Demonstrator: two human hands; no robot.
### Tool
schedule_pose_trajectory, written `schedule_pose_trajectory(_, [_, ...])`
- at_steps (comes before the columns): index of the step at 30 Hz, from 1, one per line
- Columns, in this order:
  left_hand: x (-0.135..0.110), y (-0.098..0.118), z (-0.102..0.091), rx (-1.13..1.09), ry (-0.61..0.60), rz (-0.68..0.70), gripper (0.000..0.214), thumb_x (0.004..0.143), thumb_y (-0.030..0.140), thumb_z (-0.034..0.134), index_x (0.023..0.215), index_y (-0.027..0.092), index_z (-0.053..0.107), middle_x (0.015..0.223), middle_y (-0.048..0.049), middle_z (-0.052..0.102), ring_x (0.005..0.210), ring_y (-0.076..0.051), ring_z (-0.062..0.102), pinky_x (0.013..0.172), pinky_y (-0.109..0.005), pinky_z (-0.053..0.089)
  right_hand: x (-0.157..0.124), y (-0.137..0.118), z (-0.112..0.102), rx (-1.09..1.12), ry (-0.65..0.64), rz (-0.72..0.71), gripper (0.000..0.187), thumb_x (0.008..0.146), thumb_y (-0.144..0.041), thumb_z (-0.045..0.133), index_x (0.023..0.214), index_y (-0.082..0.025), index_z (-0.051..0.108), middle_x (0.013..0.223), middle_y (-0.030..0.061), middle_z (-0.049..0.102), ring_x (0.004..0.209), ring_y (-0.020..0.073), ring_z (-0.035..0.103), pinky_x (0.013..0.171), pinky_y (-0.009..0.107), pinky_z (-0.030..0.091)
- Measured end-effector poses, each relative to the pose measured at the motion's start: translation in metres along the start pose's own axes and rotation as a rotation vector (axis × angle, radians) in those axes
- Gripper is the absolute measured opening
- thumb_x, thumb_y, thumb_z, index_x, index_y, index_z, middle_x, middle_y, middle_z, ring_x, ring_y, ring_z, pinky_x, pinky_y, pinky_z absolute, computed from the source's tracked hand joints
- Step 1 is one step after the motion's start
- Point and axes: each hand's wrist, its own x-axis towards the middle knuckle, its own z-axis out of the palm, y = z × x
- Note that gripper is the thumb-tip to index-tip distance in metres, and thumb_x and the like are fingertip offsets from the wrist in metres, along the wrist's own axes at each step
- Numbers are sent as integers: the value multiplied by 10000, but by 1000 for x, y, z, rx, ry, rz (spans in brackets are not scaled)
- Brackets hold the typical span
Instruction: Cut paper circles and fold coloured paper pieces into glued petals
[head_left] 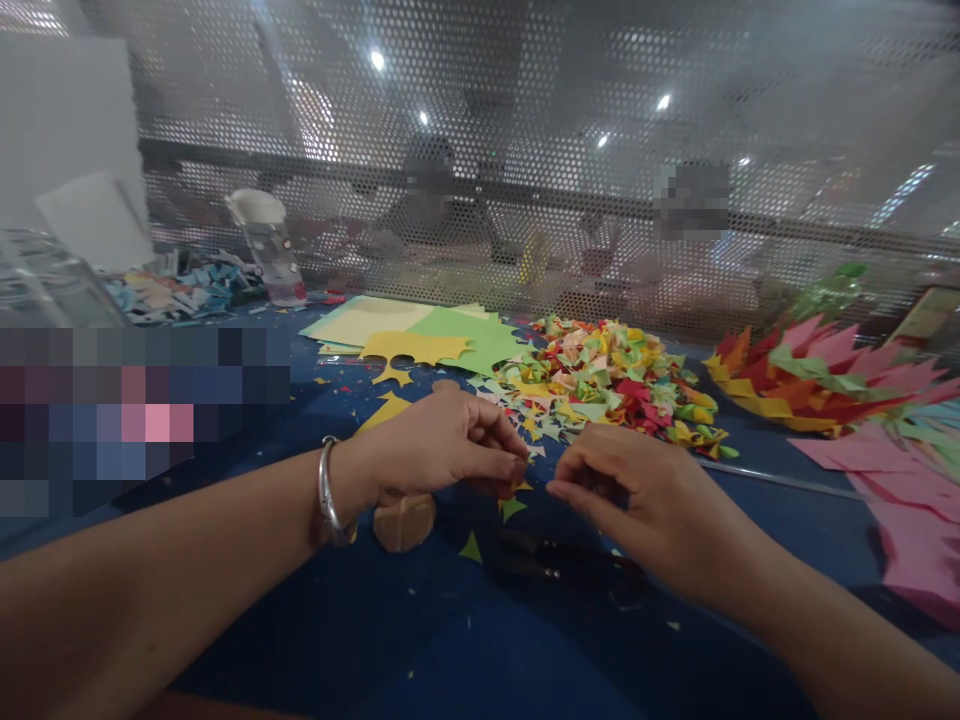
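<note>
My left hand (442,440), with a silver bracelet at the wrist, is closed with thumb and fingertips together. A bit of yellow-orange shows by its fingertips; I cannot tell whether it is held. A short gap to the right, my right hand (637,485) is curled closed, and whatever it may hold is hidden. Below the hands lies a dark pair of scissors or snips (551,565). A round brown cardboard piece (405,522) sits under my left wrist, near a green paper scrap (472,547). Beyond my hands is a heap of small folded colored paper pieces (600,375).
Yellow and green paper sheets (427,330) lie behind my left hand. Spiky folded paper (817,375) and pink sheets (911,510) are at right. A clear bottle (268,245) stands by blue-white scraps (187,285). Perforated metal (525,120) backs the blue table (375,640).
</note>
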Motion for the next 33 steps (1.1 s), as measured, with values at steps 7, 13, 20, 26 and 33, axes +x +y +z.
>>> schedule_pose_trajectory(7, [-2,2,1,-8,-26,4,136,763,252,744,833,154,682,771,-16,718,724,-145,691,759,-286,546,-1,1,0,-19,0,-2,147,911,-223,586,766,-204,584,723,2,589,693,156,553,625,271,392])
schedule_pose_trajectory(13, [-1,2,1,-29,-16,32,75,763,133,711,830,143,677,743,-6,709,712,-123,682,776,-281,538,-1,1,1,4,-11,24,134,902,-228,596,770,-205,583,727,5,602,674,153,559,612,267,404])
schedule_pose_trajectory(20, [0,2,3,-29,1,40,97,736,123,717,824,148,685,741,4,711,714,-119,684,786,-280,534,0,2,0,17,-37,49,106,901,-240,600,798,-211,600,744,4,613,690,153,574,609,262,411])
schedule_pose_trajectory(26, [1,2,4,146,69,111,130,705,182,746,826,153,707,735,-18,723,734,-160,694,748,-286,542,0,3,1,16,-42,50,120,900,-235,597,783,-208,599,734,2,606,679,151,566,612,266,407])
schedule_pose_trajectory(33, [-1,4,4,228,96,157,159,704,210,748,841,138,711,769,-56,739,745,-192,702,736,-309,548,1,2,0,15,-37,58,106,890,-217,604,784,-205,598,741,3,607,679,152,565,600,264,400])
